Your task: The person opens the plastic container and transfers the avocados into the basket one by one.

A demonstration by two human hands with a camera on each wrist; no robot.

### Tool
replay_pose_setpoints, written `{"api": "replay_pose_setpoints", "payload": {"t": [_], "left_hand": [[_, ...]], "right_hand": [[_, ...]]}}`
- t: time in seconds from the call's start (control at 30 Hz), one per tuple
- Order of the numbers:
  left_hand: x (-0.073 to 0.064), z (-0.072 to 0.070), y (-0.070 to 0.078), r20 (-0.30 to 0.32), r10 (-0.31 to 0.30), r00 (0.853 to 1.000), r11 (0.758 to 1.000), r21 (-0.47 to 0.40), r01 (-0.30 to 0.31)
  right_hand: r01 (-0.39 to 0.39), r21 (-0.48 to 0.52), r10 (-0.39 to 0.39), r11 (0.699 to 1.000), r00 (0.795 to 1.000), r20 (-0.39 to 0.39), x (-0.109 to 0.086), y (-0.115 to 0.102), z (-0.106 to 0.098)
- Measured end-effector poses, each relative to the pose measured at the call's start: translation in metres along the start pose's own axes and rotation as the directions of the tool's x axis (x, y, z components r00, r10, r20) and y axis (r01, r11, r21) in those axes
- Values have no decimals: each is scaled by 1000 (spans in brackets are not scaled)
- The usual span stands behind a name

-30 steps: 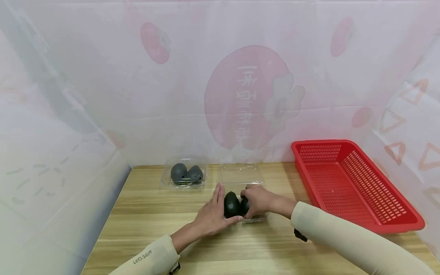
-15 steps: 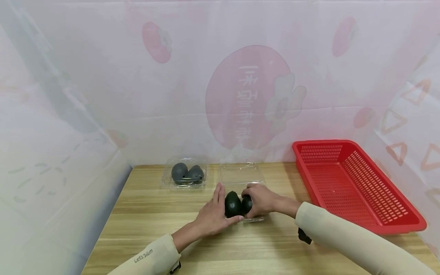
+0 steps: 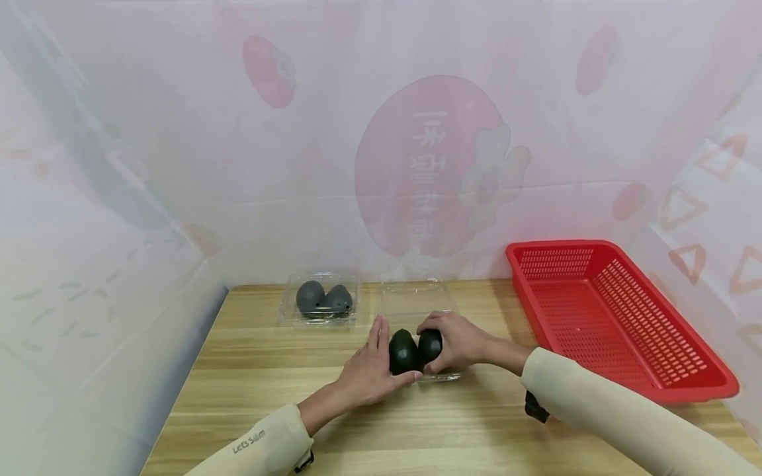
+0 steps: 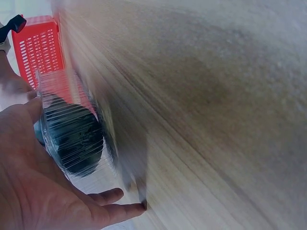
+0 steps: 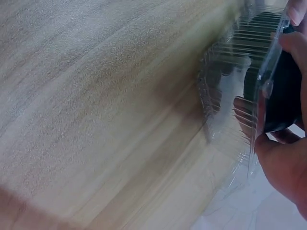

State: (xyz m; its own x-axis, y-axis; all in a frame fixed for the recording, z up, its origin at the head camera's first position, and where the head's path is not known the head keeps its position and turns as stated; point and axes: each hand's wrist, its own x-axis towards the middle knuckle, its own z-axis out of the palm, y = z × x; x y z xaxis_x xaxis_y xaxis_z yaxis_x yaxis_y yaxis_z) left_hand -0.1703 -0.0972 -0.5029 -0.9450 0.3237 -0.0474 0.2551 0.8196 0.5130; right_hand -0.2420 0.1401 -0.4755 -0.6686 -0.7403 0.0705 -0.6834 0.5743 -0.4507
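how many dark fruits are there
4: first fruit and second fruit in the rear box, third fruit beside the left hand, fourth fruit gripped by the right hand. Hands may hide more.

— In the head view, what is the right hand (image 3: 461,340) hiding?
— It's covering part of the right avocado (image 3: 430,345) and the right side of the clear box (image 3: 443,377).
— What's being cut off?
— The bottom edge is cropping both sleeves (image 3: 262,443).
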Motion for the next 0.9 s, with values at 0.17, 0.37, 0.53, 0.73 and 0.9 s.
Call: {"api": "replay_pose_setpoints", "payload": {"t": [0.17, 0.37, 0.53, 0.73, 0.9], "left_hand": [[0, 0, -1, -2, 5, 1000, 1000, 13, -5], [1, 0, -1, -7, 7, 1000, 1000, 16, -7], [1, 0, -1, -13, 9, 1000, 1000, 20, -9], [2, 1, -2, -9, 14, 1000, 1000, 22, -13], [2, 5, -4, 9, 0, 1000, 999, 46, 0]], "right_hand": [[6, 82, -5, 997, 1000, -10, 1, 2, -8], [42, 87, -39, 995, 999, -35, 1, 5, -13], [60, 95, -55, 994, 997, -48, 0, 2, -17], [74, 97, -67, 992, 995, -76, -2, 3, -24], [79, 126, -68, 989, 994, -85, -3, 4, -31]]}}
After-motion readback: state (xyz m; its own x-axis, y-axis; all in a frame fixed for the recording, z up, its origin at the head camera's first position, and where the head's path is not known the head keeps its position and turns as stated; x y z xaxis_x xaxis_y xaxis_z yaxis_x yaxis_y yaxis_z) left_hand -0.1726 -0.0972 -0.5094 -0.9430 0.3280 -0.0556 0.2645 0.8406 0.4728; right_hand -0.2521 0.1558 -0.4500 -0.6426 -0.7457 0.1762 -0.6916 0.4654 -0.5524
